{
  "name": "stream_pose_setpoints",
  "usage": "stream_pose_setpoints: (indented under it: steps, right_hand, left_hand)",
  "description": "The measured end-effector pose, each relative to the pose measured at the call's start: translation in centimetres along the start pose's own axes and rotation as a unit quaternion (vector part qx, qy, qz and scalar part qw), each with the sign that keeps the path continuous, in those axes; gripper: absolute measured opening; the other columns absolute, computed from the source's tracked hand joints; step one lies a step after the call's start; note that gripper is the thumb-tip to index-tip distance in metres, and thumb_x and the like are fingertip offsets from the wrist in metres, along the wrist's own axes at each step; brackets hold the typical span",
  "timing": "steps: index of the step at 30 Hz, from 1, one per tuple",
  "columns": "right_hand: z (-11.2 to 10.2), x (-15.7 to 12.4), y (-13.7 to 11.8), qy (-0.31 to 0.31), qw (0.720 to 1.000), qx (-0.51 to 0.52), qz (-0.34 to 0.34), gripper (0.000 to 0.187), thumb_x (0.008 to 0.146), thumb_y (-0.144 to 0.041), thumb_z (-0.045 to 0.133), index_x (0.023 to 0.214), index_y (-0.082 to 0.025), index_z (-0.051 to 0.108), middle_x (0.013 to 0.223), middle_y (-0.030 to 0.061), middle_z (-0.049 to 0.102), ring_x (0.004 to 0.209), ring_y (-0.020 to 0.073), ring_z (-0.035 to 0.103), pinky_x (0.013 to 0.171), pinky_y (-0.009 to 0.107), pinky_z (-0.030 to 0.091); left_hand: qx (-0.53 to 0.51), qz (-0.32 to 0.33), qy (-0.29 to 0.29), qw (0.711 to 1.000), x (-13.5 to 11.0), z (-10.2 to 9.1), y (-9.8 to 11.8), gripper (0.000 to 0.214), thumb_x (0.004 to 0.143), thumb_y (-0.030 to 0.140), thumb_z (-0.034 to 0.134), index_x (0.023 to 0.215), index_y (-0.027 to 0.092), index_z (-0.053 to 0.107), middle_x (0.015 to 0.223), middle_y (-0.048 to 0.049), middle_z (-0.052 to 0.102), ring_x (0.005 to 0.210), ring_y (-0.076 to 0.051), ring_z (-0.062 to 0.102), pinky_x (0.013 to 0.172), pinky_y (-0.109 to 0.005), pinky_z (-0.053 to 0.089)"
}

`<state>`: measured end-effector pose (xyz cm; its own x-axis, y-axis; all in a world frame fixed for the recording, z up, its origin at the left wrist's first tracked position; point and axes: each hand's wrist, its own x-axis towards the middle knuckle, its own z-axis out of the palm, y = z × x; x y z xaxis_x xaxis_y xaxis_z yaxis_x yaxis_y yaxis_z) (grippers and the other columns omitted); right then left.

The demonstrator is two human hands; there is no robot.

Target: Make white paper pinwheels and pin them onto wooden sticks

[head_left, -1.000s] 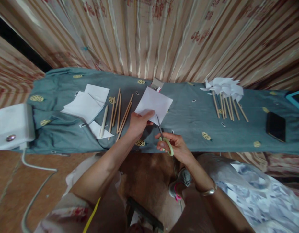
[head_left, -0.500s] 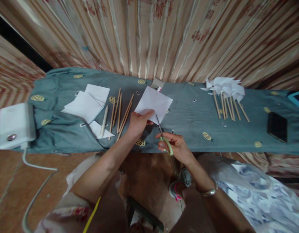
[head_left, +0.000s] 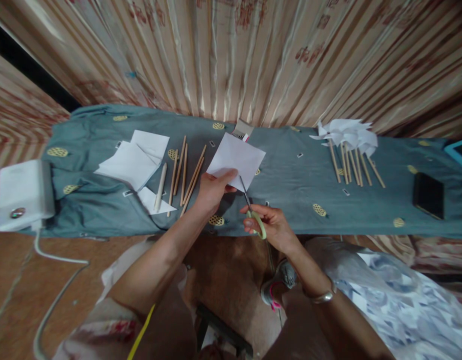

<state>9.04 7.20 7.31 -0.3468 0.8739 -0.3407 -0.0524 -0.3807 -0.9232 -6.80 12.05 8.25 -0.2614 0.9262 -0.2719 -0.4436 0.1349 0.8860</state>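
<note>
My left hand (head_left: 214, 189) pinches a white square sheet of paper (head_left: 240, 156) near its lower corner, thumb on top. In my right hand (head_left: 270, 224) is a pair of scissors (head_left: 259, 224) with pale green handles. The blades lie at the paper's lower edge, just right of my left thumb; whether they are apart there is too small to tell. Left of my hands are several wooden sticks (head_left: 184, 172), a white candle-like rod (head_left: 160, 187) and a pile of white paper squares (head_left: 128, 165).
Several paper pinwheels (head_left: 347, 135) on sticks lie to the right, near a black phone (head_left: 428, 196). A small box (head_left: 243, 130) sits behind the held paper. At the far left is a white device (head_left: 25, 195) with a cable. Crumpled plastic (head_left: 388, 300) with paper scraps lies lower right.
The held paper has shifted very slightly to the left with my left hand. The scissors stay at its lower edge; everything else looks the same.
</note>
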Motion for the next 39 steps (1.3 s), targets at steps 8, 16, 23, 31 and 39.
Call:
stream_pose_setpoints:
  steps: [8, 16, 23, 31, 39]
  right_hand:
    - [-0.42, 0.06, 0.55, -0.007, 0.999, -0.043, -0.029, 0.036, 0.061, -0.046, 0.082, 0.083, -0.019, 0.071, 0.057, -0.0046, 0.061, 0.049, 0.0080, 0.054, 0.047, 0.020, 0.045]
    - [-0.56, 0.14, 0.65, -0.015, 0.998, -0.054, -0.033, 0.040, 0.063, -0.050, 0.080, 0.086, -0.019, 0.069, 0.059, -0.0051, 0.059, 0.051, 0.0071, 0.053, 0.050, 0.020, 0.046]
    - [-0.25, 0.16, 0.32, -0.001, 1.000, -0.028, -0.011, 0.039, 0.057, -0.046, 0.084, 0.081, -0.019, 0.069, 0.057, -0.0058, 0.059, 0.049, 0.0065, 0.052, 0.049, 0.020, 0.045]
    - [-0.35, 0.20, 0.27, -0.002, 0.999, -0.035, -0.017, 0.039, 0.058, -0.046, 0.084, 0.082, -0.019, 0.069, 0.056, -0.0056, 0.061, 0.049, 0.0070, 0.053, 0.050, 0.021, 0.047]
    - [-0.35, 0.24, 0.25, 0.001, 0.999, -0.043, -0.017, 0.039, 0.059, -0.048, 0.083, 0.081, -0.019, 0.068, 0.056, -0.0054, 0.060, 0.049, 0.0071, 0.053, 0.048, 0.021, 0.047]
  left_hand:
    - [0.005, -0.006, -0.011, 1.000, 0.05, -0.08, -0.20, 0.030, 0.049, 0.026, 0.079, 0.073, 0.013, 0.068, 0.072, -0.0033, 0.069, 0.059, -0.015, 0.062, 0.048, -0.024, 0.050]
    - [0.020, -0.005, -0.022, 1.000, -0.20, 0.03, -0.46, 0.030, 0.049, 0.027, 0.080, 0.073, 0.013, 0.069, 0.072, -0.0042, 0.070, 0.058, -0.015, 0.062, 0.050, -0.026, 0.051]
    - [0.013, -0.009, -0.022, 1.000, -0.10, 0.01, -0.40, 0.030, 0.049, 0.027, 0.080, 0.072, 0.011, 0.069, 0.072, -0.0044, 0.069, 0.058, -0.015, 0.061, 0.050, -0.026, 0.053]
    - [0.021, -0.002, -0.024, 0.999, -0.18, 0.02, -0.63, 0.030, 0.048, 0.028, 0.081, 0.070, 0.011, 0.069, 0.070, -0.0048, 0.070, 0.056, -0.015, 0.061, 0.048, -0.025, 0.051]
    - [0.025, -0.001, -0.025, 0.999, -0.20, 0.02, -0.66, 0.028, 0.048, 0.027, 0.080, 0.068, 0.012, 0.069, 0.066, -0.0032, 0.068, 0.055, -0.015, 0.061, 0.048, -0.025, 0.051]
